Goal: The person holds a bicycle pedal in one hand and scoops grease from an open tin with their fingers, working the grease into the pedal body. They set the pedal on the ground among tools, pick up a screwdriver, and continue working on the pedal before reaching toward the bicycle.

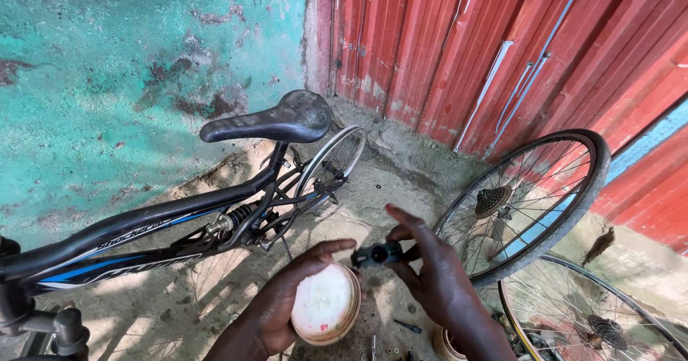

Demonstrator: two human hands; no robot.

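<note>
Right hand: the right hand point(433, 275), low and right of centre in the frame, pinched a small black metal part point(378, 254) between thumb and fingertips.
Left hand: the left hand point(287, 300), at the bottom centre, was wrapped around a round tin point(326, 304), its thumb stretched towards the black part.
Tin: lid on, pale and stained; the contents could not be seen.
Second container: a small round pot point(448, 345) sat at the bottom edge under the right wrist, its inside hidden.
Ground: a dark screwdriver point(410, 326) lay just below the hands on concrete.
Left of frame: a black bicycle point(165, 228) with a black saddle point(276, 121) stood against a turquoise wall point(129, 67).
Right of frame: a loose wheel point(527, 203) with a sprocket cluster leaned on a red corrugated wall point(502, 45); another wheel point(595, 318) lay at lower right.
</note>
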